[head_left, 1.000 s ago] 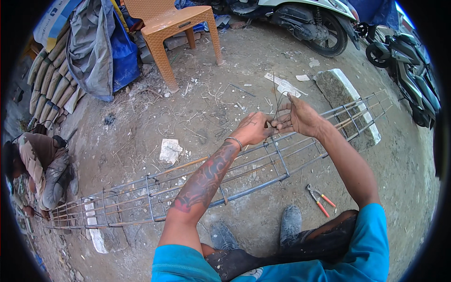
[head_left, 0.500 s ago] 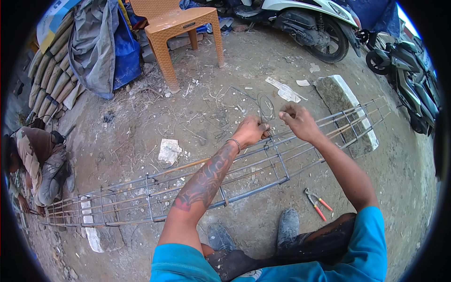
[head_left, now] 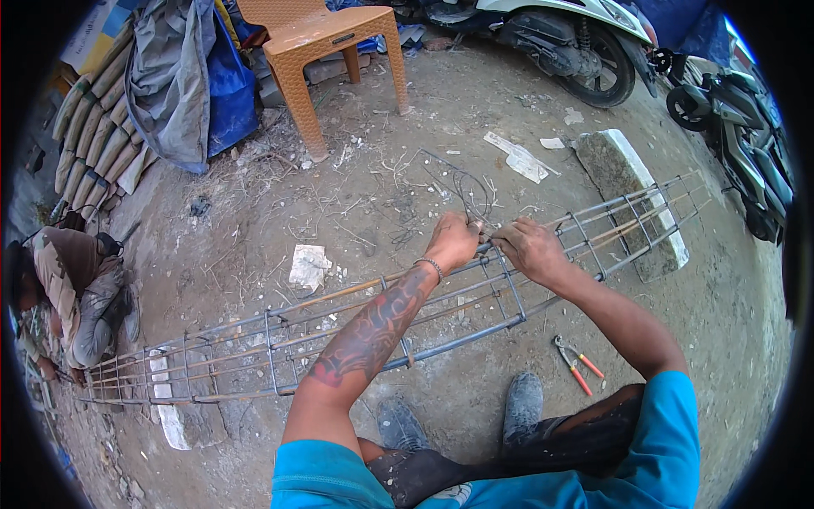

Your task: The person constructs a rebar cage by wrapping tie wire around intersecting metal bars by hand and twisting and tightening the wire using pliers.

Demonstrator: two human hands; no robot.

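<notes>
A long cage of steel bars and square stirrups (head_left: 280, 339) lies across the dirt ground from lower left to upper right. My left hand (head_left: 454, 240) and my right hand (head_left: 527, 248) meet on its top bar at one stirrup. Both pinch thin tie wire (head_left: 465, 187), whose loose loops stick up behind the knuckles. The left wrist carries a thin bracelet. My two grey shoes (head_left: 521, 405) stand just in front of the cage.
Red-handled pincers (head_left: 575, 365) lie on the ground by my right foot. A stone slab (head_left: 632, 191) props the cage's right end. An orange plastic chair (head_left: 326, 51), two parked scooters (head_left: 560, 38) and stacked sacks (head_left: 97, 127) are behind. Another person (head_left: 72, 293) crouches at the left.
Both hands have dropped from above the cage down onto its top bar, bringing the tie wire with them. The view has tilted slightly.
</notes>
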